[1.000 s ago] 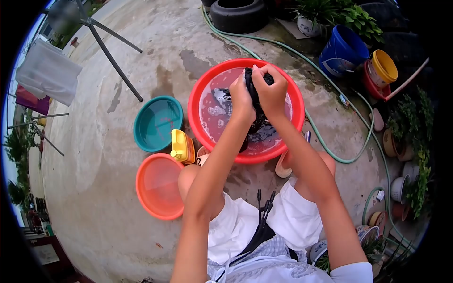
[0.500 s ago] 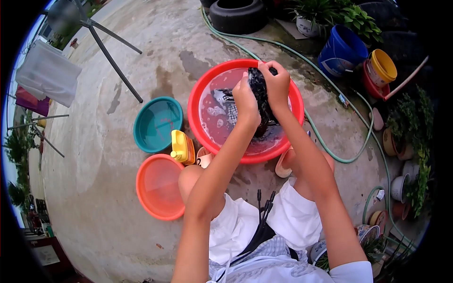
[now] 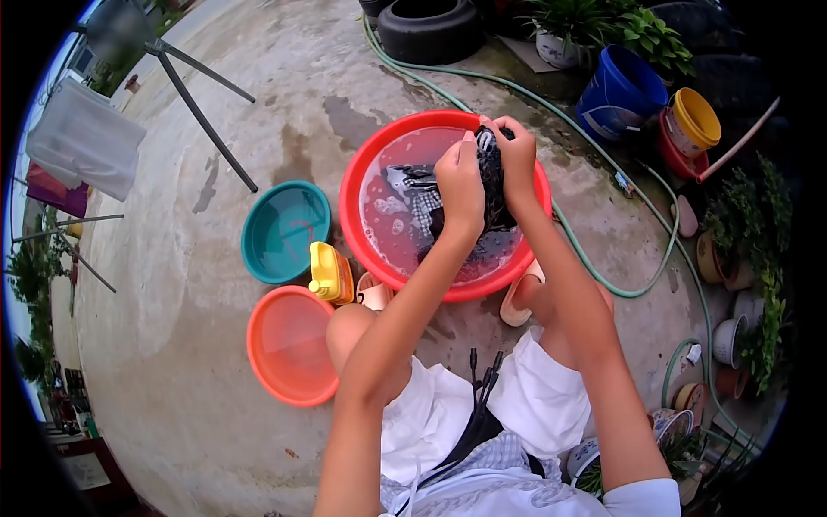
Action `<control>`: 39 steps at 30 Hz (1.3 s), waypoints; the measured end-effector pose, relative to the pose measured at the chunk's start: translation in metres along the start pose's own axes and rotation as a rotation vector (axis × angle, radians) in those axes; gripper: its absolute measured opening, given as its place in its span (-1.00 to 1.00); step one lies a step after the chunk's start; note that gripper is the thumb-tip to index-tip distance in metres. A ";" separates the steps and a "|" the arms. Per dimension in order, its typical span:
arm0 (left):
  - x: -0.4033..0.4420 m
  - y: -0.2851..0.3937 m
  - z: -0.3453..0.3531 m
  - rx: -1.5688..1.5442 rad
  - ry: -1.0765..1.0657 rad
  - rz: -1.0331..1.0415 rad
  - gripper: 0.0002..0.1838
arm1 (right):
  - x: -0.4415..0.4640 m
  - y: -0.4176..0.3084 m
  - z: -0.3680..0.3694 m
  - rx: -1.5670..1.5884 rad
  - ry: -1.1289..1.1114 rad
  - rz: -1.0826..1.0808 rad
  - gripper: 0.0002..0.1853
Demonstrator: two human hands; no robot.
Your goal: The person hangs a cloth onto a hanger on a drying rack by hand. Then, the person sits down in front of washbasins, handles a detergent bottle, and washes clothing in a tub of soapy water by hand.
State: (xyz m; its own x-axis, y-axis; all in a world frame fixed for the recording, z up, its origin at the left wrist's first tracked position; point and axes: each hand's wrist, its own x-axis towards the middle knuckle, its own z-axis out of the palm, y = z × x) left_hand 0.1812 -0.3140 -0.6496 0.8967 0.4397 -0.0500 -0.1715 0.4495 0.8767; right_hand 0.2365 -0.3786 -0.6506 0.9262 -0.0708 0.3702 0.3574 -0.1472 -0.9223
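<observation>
Between my two hands is a wet black piece of clothing (image 3: 492, 177), bunched up over a red basin (image 3: 351, 194) of soapy water. My left hand (image 3: 460, 185) grips its left side and my right hand (image 3: 515, 164) grips its right side, both with fingers curled in near the basin's far rim. The lower part of the cloth hangs down into the water. A black-and-white checked cloth (image 3: 424, 207) floats left of my left hand, among patches of foam (image 3: 390, 205).
Left of the red basin stand a teal basin (image 3: 258, 244) with water, a yellow jug (image 3: 330, 274) and an orange basin (image 3: 291, 392). A green hose (image 3: 594, 155) curves along the right. Blue (image 3: 616, 95) and yellow buckets (image 3: 696, 118) stand at upper right, a tyre (image 3: 429, 33) at the top.
Both hands have shifted slightly, and the black cloth between them is bunched differently, with more of it gathered up by the right hand. The view has moved a little.
</observation>
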 end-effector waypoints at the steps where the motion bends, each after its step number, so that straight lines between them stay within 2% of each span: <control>1: -0.002 -0.001 0.002 0.055 -0.040 0.038 -0.75 | -0.002 0.008 -0.001 0.074 -0.052 0.044 -0.72; 3: 0.005 0.004 -0.003 -0.153 0.011 -0.102 -0.75 | -0.014 0.009 0.004 -0.016 0.079 -0.010 -0.72; 5: 0.017 0.005 -0.009 -0.203 0.066 -0.056 -0.67 | -0.033 -0.017 0.008 -0.056 0.096 -0.133 -0.77; 7: 0.029 0.000 -0.025 -0.180 0.112 -0.082 -0.64 | -0.056 -0.032 0.010 -0.029 -0.057 -0.326 -0.80; 9: 0.037 -0.006 -0.034 -0.139 -0.027 -0.108 -0.62 | -0.070 -0.038 0.013 -0.102 -0.081 -0.549 -0.80; 10: 0.035 -0.010 -0.034 0.103 -0.104 0.172 -0.60 | -0.064 -0.036 0.012 -0.074 -0.054 -0.515 -0.79; 13: 0.007 0.008 -0.004 -0.176 0.061 -0.058 -0.69 | -0.036 -0.027 0.010 0.106 0.060 -0.121 -0.77; 14: 0.004 0.002 -0.009 -0.183 -0.005 -0.055 -0.76 | -0.024 -0.026 0.005 0.148 0.027 0.069 -0.73; 15: -0.002 0.006 -0.003 -0.114 -0.014 -0.030 -0.76 | -0.013 -0.018 0.000 0.174 -0.013 0.150 -0.71; 17: -0.011 0.013 0.005 -0.072 -0.013 -0.011 -0.77 | -0.012 0.001 0.002 0.132 0.036 0.098 -0.69; 19: -0.001 0.016 -0.007 -0.191 -0.015 -0.099 -0.75 | -0.027 -0.022 0.009 0.107 0.115 -0.031 -0.71; 20: 0.005 0.017 -0.012 -0.215 -0.011 -0.096 -0.73 | -0.038 -0.032 0.011 0.125 0.082 -0.041 -0.72; 21: 0.019 0.008 -0.029 -0.139 -0.009 -0.077 -0.70 | -0.048 -0.039 0.012 0.078 0.030 -0.140 -0.75; 23: 0.050 -0.020 -0.058 -0.199 -0.123 -0.088 -0.67 | -0.072 -0.045 0.017 -0.010 -0.150 -0.479 -0.76; 27: 0.035 -0.016 -0.050 -0.078 -0.144 -0.001 -0.71 | -0.055 -0.040 0.018 -0.005 -0.012 -0.322 -0.75; 28: 0.019 -0.002 -0.032 -0.077 -0.089 0.055 -0.76 | -0.046 -0.036 0.018 0.003 0.023 -0.247 -0.75; 29: 0.010 0.009 -0.022 -0.120 -0.058 -0.045 -0.77 | -0.038 -0.030 0.017 0.009 0.058 -0.169 -0.73; 31: 0.004 0.011 -0.013 -0.143 0.008 -0.081 -0.70 | -0.021 -0.012 0.014 -0.071 0.112 -0.124 -0.70; 32: 0.002 0.008 -0.019 -0.007 -0.099 -0.026 -0.77 | -0.015 -0.007 0.008 -0.015 0.036 0.011 -0.67; 33: 0.001 0.014 -0.018 0.005 -0.192 -0.020 -0.79 | -0.013 -0.006 0.008 0.054 0.039 -0.006 -0.67; 35: 0.000 0.025 -0.016 -0.136 -0.168 -0.138 -0.76 | -0.014 -0.007 0.008 0.138 0.029 0.043 -0.69; 37: 0.002 0.044 -0.018 -0.173 -0.227 -0.200 -0.78 | -0.010 -0.018 0.002 0.327 -0.040 0.198 -0.73; 38: 0.007 0.049 -0.023 -0.158 -0.253 -0.159 -0.77 | -0.008 -0.020 0.000 0.423 -0.075 0.278 -0.75; 39: 0.010 0.057 -0.024 -0.152 -0.243 -0.152 -0.75 | -0.004 -0.023 -0.004 0.514 -0.131 0.266 -0.79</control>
State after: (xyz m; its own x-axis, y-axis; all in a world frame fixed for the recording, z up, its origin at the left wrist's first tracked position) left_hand 0.1707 -0.2652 -0.6115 0.9847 0.1685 -0.0437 -0.0703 0.6149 0.7855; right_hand 0.2242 -0.3783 -0.6300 0.9873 0.0873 0.1327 0.0933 0.3577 -0.9292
